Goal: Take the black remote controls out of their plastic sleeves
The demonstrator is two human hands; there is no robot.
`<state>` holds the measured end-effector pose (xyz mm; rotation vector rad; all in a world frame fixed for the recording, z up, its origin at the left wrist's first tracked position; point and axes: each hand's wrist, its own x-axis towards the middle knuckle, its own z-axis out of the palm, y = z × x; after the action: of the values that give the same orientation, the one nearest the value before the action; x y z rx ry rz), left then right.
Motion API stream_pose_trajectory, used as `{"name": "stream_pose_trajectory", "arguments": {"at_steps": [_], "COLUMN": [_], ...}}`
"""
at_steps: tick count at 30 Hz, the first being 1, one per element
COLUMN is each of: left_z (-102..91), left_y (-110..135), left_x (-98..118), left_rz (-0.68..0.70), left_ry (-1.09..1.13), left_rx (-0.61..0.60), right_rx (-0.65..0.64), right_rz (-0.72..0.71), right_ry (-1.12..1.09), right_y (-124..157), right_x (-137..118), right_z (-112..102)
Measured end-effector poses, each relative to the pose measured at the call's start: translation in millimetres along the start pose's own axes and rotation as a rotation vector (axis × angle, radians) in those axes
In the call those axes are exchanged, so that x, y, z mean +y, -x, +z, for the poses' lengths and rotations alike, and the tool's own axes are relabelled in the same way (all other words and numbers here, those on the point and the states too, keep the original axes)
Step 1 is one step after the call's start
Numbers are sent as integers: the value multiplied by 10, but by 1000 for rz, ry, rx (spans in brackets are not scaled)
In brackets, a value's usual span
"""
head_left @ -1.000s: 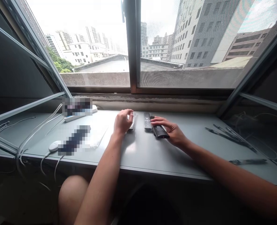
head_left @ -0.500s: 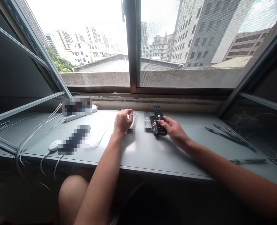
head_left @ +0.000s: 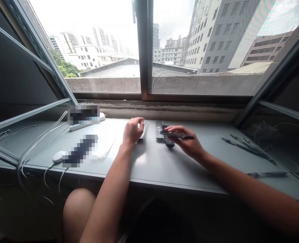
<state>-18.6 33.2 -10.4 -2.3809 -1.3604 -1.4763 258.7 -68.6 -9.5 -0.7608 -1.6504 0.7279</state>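
My right hand (head_left: 188, 140) grips a black remote control (head_left: 177, 135), tipped almost edge-on and level above the desk. Beneath its left end lies a second black remote control (head_left: 169, 141) on the desktop, partly covered by my fingers. Just left of that, a grey remote control (head_left: 159, 131) lies flat, seemingly in a clear wrapper. My left hand (head_left: 133, 131) rests on the desk with curled fingers and a gap between thumb and forefinger. Against its right side is a pale item in clear plastic (head_left: 144, 132), partly hidden by the hand.
The grey desk (head_left: 149, 168) meets a window ledge at the back. On the left are a white power strip (head_left: 76, 126), a white round device (head_left: 58, 157), cables and blurred-out items. Several pens (head_left: 250, 148) lie at the right. Metal frames flank both sides.
The remote control in my right hand has turned from upright with its buttons facing me to lying level, nearly edge-on. My left hand stays in place.
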Motion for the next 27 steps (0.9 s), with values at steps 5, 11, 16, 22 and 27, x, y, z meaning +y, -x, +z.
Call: {"name": "stream_pose_trajectory", "arguments": {"at_steps": [5,11,16,22,27], "left_z": [-6,-3,10,18,6], "left_y": [-1,1,8,13,9], "left_x": [13,7,-1,-22,4], "left_rz": [9,14,6,7,-16], "left_ry": [3,8,15,15,-2], "left_rx": [2,6,2,3,-15], "right_rx": [-99,-74,63,130,160], "right_rz": [-308,-204,222,620,620], "right_ry": [285,217,-52,-369,-220], "right_y": [11,31,15,-61,-155], "right_x": [-36,-27,33,88,180], "right_z": [39,53,30,-30,-196]}}
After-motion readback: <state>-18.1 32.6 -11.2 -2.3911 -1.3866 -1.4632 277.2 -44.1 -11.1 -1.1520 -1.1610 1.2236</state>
